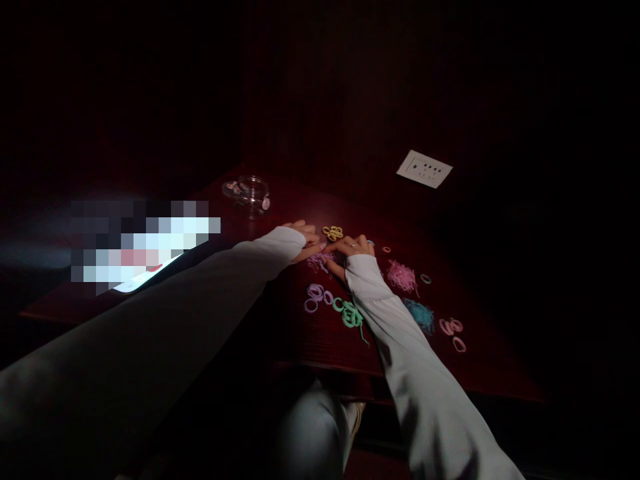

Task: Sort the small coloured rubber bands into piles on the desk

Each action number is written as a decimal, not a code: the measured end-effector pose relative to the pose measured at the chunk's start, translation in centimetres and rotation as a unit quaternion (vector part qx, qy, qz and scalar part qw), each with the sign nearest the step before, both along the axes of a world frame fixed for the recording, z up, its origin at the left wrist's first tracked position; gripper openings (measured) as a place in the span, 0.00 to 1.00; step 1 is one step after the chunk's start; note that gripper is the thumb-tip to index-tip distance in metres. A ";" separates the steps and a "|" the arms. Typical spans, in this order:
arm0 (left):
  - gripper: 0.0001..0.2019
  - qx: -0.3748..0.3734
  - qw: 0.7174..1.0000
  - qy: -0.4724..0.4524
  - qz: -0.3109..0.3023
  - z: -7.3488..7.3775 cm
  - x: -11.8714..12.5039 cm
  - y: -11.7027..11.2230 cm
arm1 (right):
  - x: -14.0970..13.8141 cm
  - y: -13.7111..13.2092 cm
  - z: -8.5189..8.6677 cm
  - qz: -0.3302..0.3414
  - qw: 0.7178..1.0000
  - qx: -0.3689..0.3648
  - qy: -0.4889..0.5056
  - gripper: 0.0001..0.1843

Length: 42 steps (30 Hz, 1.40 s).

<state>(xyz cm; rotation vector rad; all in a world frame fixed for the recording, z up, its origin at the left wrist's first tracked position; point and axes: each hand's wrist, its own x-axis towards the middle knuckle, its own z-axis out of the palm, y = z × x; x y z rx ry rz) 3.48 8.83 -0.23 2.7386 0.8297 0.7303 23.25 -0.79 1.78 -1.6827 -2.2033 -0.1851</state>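
Note:
My left hand (303, 240) rests low over the table, its fingers partly bent and reaching into a small heap of purple rubber bands (320, 261). From the other side my right hand (354, 249), with a ring on one finger, touches the same heap; its thumb and forefinger are apart. I make out nothing held in either hand. Just beyond the fingertips lies a cluster of yellow hair ties (333, 233). Nearer to me are purple hair ties (316, 293) and a bunch of green hair ties (351, 313) with a loose tail.
Right of my right arm lie a pink heap of rubber bands (402, 276), a blue heap (419, 315) and pink hair ties (451, 327). A clear jar (253, 193) stands at the back left. A lit screen (150, 270), partly blurred, is at left. A socket plate (425, 169) is on the wall.

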 end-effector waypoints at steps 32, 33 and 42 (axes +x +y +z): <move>0.16 0.036 0.999 -0.011 -0.004 2.1 0.0 -0.5 | 0.4 0.0 -0.3 0.003 0.996 0.038 0.083 0.10; 0.15 0.039 0.999 -0.018 -0.004 2.2 0.0 -0.6 | 0.3 0.0 -0.3 0.003 0.996 0.040 0.085 0.10; 0.12 0.047 0.995 -0.086 -0.009 2.4 0.1 -1.0 | -0.5 -0.5 0.4 -0.012 0.992 0.080 0.095 0.15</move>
